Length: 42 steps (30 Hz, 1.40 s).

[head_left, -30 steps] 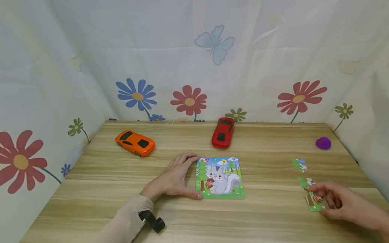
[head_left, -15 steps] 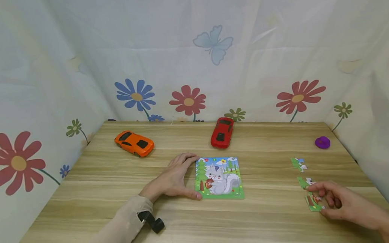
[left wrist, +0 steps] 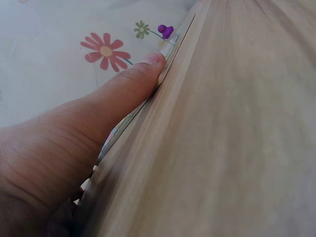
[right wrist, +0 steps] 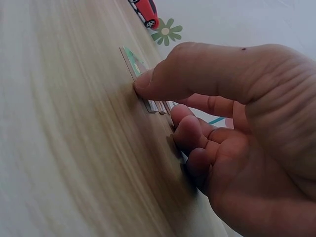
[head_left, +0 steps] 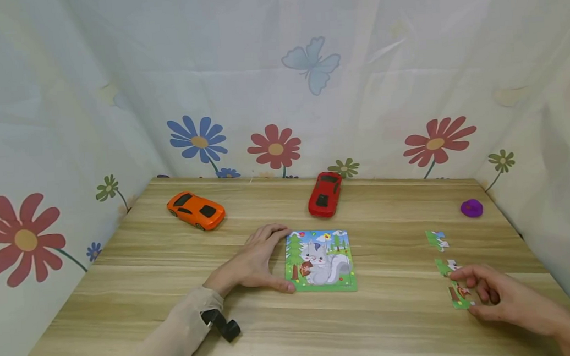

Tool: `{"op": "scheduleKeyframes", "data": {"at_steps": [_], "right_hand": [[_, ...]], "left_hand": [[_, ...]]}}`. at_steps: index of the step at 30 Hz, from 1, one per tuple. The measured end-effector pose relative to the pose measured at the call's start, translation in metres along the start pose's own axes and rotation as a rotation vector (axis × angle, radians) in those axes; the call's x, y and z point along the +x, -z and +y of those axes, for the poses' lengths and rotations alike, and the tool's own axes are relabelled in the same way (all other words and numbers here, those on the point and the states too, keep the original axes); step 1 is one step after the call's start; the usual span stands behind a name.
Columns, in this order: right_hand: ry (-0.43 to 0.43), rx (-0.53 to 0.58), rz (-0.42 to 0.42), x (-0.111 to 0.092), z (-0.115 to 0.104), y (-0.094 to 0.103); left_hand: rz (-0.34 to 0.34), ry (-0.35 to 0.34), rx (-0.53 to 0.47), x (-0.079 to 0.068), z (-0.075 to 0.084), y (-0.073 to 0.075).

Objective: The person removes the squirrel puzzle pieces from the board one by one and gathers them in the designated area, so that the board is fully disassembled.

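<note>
A squirrel picture puzzle (head_left: 319,261) lies flat in the middle of the table. My left hand (head_left: 253,260) rests along its left side, fingertips at the top corner and thumb near the bottom corner. In the left wrist view, the thumb (left wrist: 118,89) lies along the board's edge. On the right, my right hand (head_left: 504,298) holds a puzzle piece (head_left: 458,296) showing a brown trunk on green, between index finger and thumb; the other fingers are curled. Two more loose pieces lie beyond it: a green-and-white piece (head_left: 445,266) and a green-and-blue piece (head_left: 437,239).
An orange toy car (head_left: 197,210) and a red toy car (head_left: 325,195) stand toward the back of the wooden table (head_left: 375,329). A small purple object (head_left: 472,208) sits at the back right. Flower-printed cloth (head_left: 238,82) encloses the back and sides.
The head view has shifted very slightly. Both hands keep almost the same pose, and the piece in the right hand has moved slightly right relative to the other loose pieces.
</note>
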State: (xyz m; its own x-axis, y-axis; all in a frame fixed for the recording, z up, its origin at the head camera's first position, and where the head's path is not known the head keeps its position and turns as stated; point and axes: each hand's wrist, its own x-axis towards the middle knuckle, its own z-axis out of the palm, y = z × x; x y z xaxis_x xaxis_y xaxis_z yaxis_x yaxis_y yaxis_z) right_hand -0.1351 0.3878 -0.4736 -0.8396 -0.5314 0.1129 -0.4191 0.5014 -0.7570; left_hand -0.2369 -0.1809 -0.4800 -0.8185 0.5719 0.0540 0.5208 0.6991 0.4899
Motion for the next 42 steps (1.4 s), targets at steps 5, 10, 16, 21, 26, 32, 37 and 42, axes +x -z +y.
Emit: {"op": "scheduleKeyframes", "data": {"at_steps": [5,10,16,21,26,32,37,42], "right_hand": [[0.001,0.001,0.002,0.001,-0.002,0.001],[-0.077,0.013,-0.003,0.001,-0.006,0.002],[-0.17,0.026,-0.016,0.004,-0.01,0.005],[-0.224,0.014,0.051,0.005,-0.011,0.008],[-0.252,-0.042,0.201,0.009,-0.018,0.01],[-0.155,-0.049,0.31,0.018,-0.025,0.018],[-0.078,-0.013,0.293,0.032,-0.037,0.025],[-0.079,-0.026,0.264,0.052,-0.052,0.024]], "left_hand": [[0.002,0.0,0.0,0.0,-0.001,0.0],[0.001,0.002,0.002,0.0,-0.001,0.001],[-0.004,0.005,-0.002,0.0,-0.001,0.002],[0.0,0.004,-0.001,0.0,-0.001,0.001],[0.003,-0.005,0.001,0.001,0.0,0.0],[-0.004,-0.006,-0.003,0.002,0.0,0.0],[-0.012,-0.006,-0.004,0.002,0.0,0.001],[-0.012,-0.008,-0.002,0.001,0.0,0.001]]}}
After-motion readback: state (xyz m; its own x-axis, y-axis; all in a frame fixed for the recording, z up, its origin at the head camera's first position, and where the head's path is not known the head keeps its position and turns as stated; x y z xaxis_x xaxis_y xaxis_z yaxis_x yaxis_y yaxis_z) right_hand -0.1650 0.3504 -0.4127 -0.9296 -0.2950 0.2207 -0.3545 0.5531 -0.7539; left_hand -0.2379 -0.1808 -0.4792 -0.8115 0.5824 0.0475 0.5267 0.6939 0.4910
